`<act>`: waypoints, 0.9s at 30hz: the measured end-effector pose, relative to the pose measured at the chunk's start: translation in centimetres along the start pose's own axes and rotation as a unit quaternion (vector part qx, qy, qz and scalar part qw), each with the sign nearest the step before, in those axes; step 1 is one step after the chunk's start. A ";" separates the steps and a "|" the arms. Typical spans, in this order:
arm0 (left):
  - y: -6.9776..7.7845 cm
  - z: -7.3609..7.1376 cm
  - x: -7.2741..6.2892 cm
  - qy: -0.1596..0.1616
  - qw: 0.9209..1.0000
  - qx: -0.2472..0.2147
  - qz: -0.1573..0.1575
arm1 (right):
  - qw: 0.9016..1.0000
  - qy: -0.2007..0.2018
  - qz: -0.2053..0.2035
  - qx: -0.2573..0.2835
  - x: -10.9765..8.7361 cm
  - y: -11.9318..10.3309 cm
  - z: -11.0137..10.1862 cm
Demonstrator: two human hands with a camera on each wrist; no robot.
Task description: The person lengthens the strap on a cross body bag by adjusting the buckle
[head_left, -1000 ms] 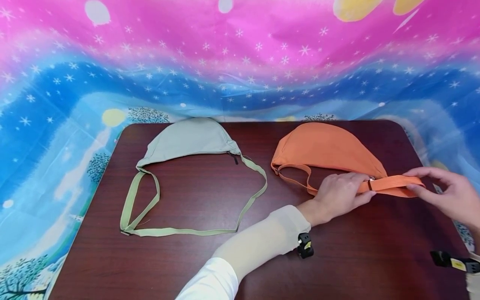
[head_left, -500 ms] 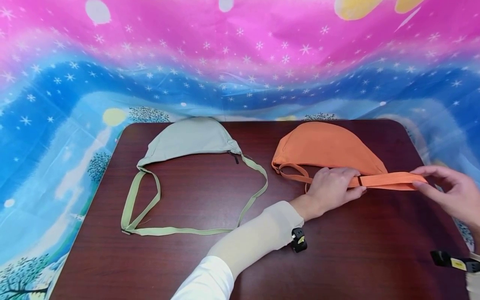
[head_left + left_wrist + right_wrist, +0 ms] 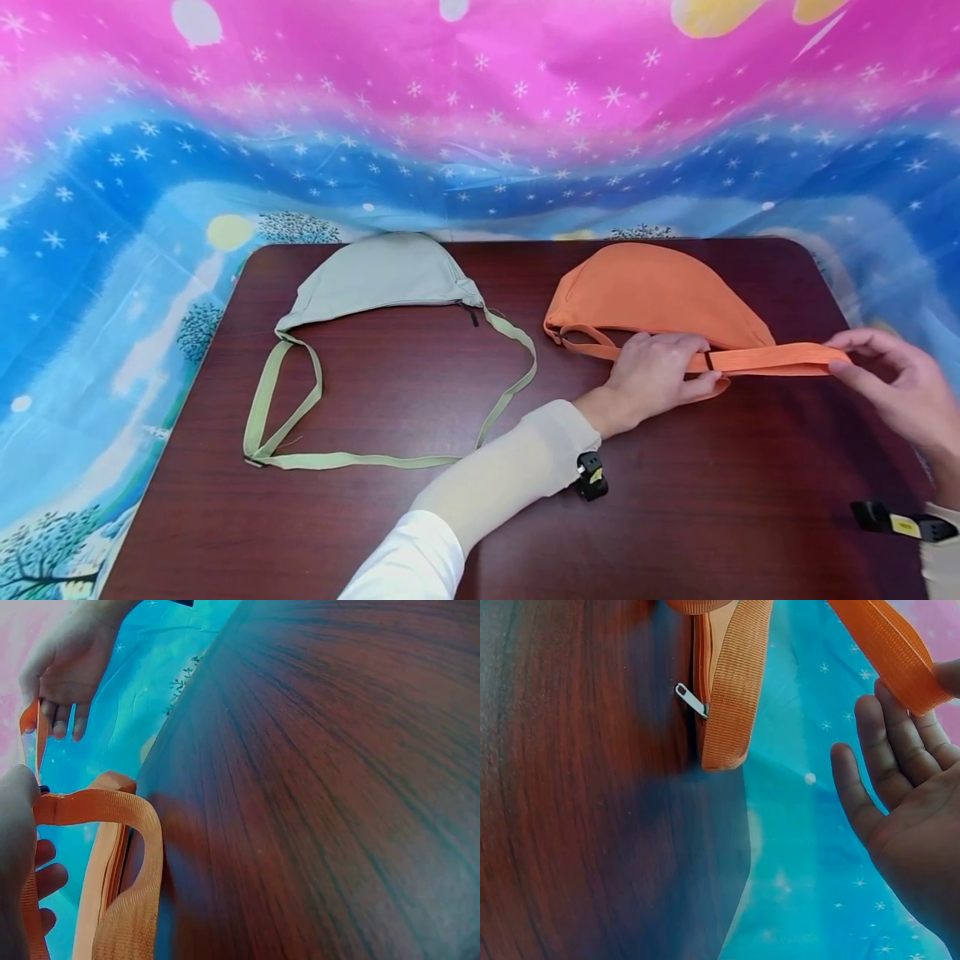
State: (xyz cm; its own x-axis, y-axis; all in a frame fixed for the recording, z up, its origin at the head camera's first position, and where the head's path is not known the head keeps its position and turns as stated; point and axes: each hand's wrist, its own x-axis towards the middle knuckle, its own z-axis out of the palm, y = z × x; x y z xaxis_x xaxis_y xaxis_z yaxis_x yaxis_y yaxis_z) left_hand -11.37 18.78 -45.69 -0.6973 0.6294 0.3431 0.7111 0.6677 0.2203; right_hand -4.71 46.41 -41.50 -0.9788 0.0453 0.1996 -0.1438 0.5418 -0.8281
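Note:
An orange sling bag lies at the right of the table with its curved side away from me. My left hand pinches its orange strap at the dark slider, in front of the bag. At the strap's folded right end, my right hand holds the loop between thumb and fingertips. Between the hands the strap runs straight, doubled. In the right wrist view a metal zipper pull hangs at the bag's opening, and the other fingers of the right hand are spread loosely.
A pale green-grey sling bag lies at the left, its light green strap looped on the dark wooden table. A patterned cloth stands behind the table and hangs around its sides.
My left hand has moved left, carrying the slider along the strap. The doubled stretch between the hands is longer and straighter. My right hand stays near the same place.

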 end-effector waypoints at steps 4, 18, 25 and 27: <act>-0.3 0.0 -0.2 0.000 1.000 -0.006 -0.002 | 1.000 -0.009 -0.009 0.012 0.1 0.3 0.0; -0.6 0.2 -0.5 -0.012 1.000 -0.005 -0.014 | 0.999 -0.030 -0.012 0.007 0.0 0.8 -0.1; -0.6 0.3 -0.5 -0.009 0.999 -0.036 -0.013 | 0.996 -0.068 -0.031 0.038 0.1 0.9 -0.2; -0.5 0.3 -0.5 -0.013 0.999 -0.045 -0.017 | 0.993 -0.098 -0.040 0.057 0.1 1.0 -0.3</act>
State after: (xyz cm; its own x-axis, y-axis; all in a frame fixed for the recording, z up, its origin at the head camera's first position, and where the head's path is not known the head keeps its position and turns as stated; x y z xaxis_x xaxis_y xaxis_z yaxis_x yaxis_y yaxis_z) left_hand -11.41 18.20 -46.29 -0.7229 0.6179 0.3094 0.6909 0.6517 0.3128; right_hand -4.92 47.23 -42.13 -0.9716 -0.1637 0.1706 -0.2266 0.4386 -0.8696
